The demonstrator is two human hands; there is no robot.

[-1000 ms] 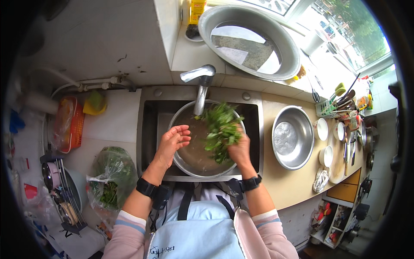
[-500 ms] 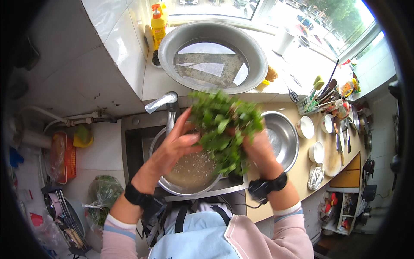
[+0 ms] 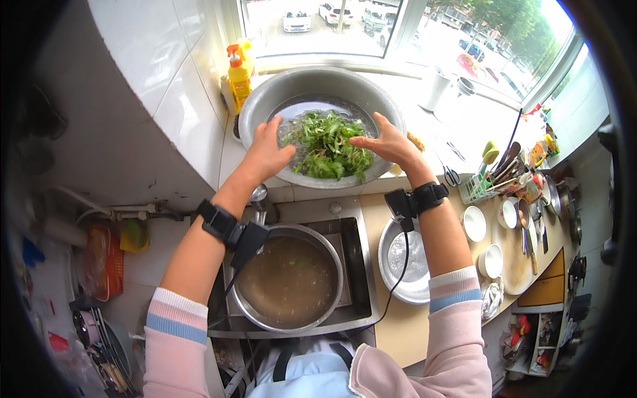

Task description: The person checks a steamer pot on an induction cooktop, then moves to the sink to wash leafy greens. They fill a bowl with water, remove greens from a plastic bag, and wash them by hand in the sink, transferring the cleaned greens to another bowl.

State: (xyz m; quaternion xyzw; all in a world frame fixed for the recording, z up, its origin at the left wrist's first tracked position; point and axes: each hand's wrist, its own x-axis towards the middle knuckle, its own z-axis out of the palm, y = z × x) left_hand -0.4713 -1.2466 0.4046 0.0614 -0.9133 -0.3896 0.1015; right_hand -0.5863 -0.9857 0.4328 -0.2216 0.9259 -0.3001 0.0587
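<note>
A bunch of leafy green vegetables lies partly in the water of a large grey metal basin by the window. My left hand is over the basin's near left side, fingers apart and holding nothing. On the other side of the greens, my right hand is also open, thumb stretched toward the leaves. Whether either hand touches a leaf, I cannot tell. Closer to me, a round metal pot of cloudy brownish water stands in the sink, below the faucet.
A steel bowl rests right of the sink. Farther right are white bowls, a utensil rack, a round cutting board with knives, and scissors. A yellow bottle stands left of the basin, near the tiled wall.
The greens have gone from between my hands above the sink into the big basin's water. Both hands have moved forward and let go. The pot in the sink is now uncovered.
</note>
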